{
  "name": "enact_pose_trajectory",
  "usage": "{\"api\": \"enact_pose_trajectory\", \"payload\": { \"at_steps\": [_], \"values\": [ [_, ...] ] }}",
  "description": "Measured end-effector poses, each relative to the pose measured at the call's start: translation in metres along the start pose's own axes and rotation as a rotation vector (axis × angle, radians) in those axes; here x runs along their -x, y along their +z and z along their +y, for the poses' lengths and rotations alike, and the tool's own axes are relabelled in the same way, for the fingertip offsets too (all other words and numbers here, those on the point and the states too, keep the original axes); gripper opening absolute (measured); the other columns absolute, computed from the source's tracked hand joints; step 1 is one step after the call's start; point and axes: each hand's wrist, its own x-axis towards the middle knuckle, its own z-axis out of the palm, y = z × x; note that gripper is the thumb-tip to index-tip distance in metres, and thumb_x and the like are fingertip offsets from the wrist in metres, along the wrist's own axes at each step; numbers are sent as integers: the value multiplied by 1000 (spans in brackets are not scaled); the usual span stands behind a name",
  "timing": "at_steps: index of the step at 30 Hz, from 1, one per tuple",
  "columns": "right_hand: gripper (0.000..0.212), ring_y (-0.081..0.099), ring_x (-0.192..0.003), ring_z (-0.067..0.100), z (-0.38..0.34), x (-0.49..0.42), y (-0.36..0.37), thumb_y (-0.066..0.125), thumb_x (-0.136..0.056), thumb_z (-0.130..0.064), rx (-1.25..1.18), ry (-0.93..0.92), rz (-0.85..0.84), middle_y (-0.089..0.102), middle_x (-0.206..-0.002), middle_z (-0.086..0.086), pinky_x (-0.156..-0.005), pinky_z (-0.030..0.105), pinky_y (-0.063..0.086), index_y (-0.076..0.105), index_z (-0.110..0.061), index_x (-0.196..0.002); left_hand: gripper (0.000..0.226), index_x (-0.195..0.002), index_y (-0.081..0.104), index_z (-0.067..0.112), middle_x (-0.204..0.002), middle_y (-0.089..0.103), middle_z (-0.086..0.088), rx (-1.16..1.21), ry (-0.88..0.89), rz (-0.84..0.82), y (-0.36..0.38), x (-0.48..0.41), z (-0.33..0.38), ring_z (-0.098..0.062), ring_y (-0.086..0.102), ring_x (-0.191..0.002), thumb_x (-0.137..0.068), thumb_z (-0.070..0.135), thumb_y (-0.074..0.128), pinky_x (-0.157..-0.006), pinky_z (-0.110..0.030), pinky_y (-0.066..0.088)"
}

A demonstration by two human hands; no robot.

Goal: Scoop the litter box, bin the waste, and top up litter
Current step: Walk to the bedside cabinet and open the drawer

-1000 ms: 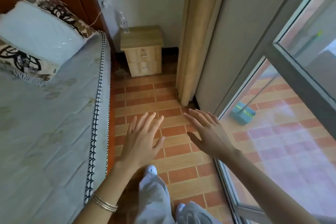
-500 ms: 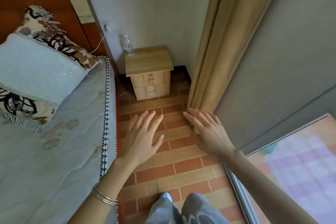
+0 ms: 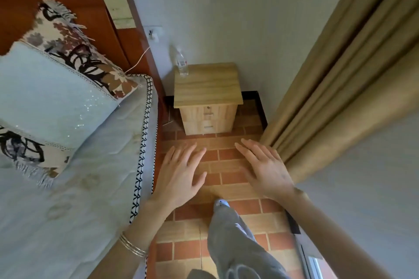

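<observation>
So your left hand (image 3: 179, 176) and right hand (image 3: 265, 170) hover flat, fingers spread and each grip empty, just short of the nightstand (image 3: 207, 97), likely because no litter box, scoop or bin is in view yet.

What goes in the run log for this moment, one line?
phase: walking, bedroom | left hand: open, empty | right hand: open, empty | ahead: nightstand, bottle on it | litter box: not in view
</observation>
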Motion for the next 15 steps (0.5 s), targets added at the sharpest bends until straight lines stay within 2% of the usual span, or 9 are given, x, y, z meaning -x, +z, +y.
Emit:
{"api": "enact_pose_trajectory", "payload": {
  "at_steps": [2, 7, 11, 15],
  "values": [
    [48, 54, -117, 23, 18, -37, 3, 61, -78, -30, -9, 2, -6, 55, -130, 2, -98, 44, 42, 55, -17, -123, 57, -136, 46, 19, -135, 51, -7, 7, -2, -5, -1, -38, -12, -29, 47, -124, -88, 49, 35, -106, -47, 37],
    [49, 53, -118, 18, 53, -118, 17, 48, -82, -37, -11, -55, -32, 56, -130, 2, -99, 42, 40, 53, -18, -127, 56, -134, 45, 21, -135, 50, -6, -6, 4, 16, 1, -116, -42, -27, 45, -127, -88, 50, 36, -108, -45, 31],
    [47, 52, -118, 17, 68, -163, 27, 53, -82, -35, -8, -52, -59, 55, -130, 0, -100, 42, 39, 53, -19, -127, 56, -139, 39, 23, -141, 46, -4, 21, 2, 3, 2, -160, -65, -26, 40, -132, -90, 51, 34, -111, -45, 29],
    [51, 50, -121, 18, 77, -202, 43, 54, -85, -36, 3, -40, -108, 52, -134, 1, -103, 43, 38, 48, -20, -133, 57, -138, 42, 21, -139, 48, -6, 16, 37, -18, 7, -198, -97, -28, 42, -131, -89, 50, 35, -110, -46, 30]
  ]
}}
